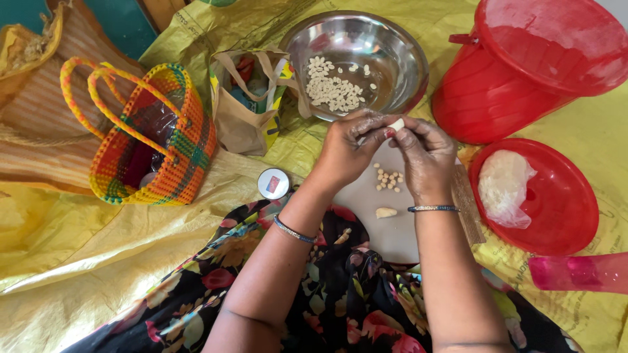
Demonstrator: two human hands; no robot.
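My left hand (pixel 348 147) and my right hand (pixel 425 157) meet above a pale round board (pixel 379 229) on my lap. Both pinch one small white lump of dough (pixel 396 123) between their fingertips. Under the hands, several tiny dough bits (pixel 388 180) lie on the board, and a larger lump (pixel 385 212) rests nearer me. Just beyond the hands stands a steel bowl (pixel 399 46) with several small white dough pieces (pixel 333 90) in it.
A red bucket (pixel 497 91) with its lid stands at the right. A red lid (pixel 562 202) holds a plastic-wrapped white mass (pixel 502 186). A pink cup (pixel 579 272), a small round tin (pixel 273 183), a paper bag (pixel 245 124) and a woven basket (pixel 190 150) lie on yellow sheeting (pixel 78 255).
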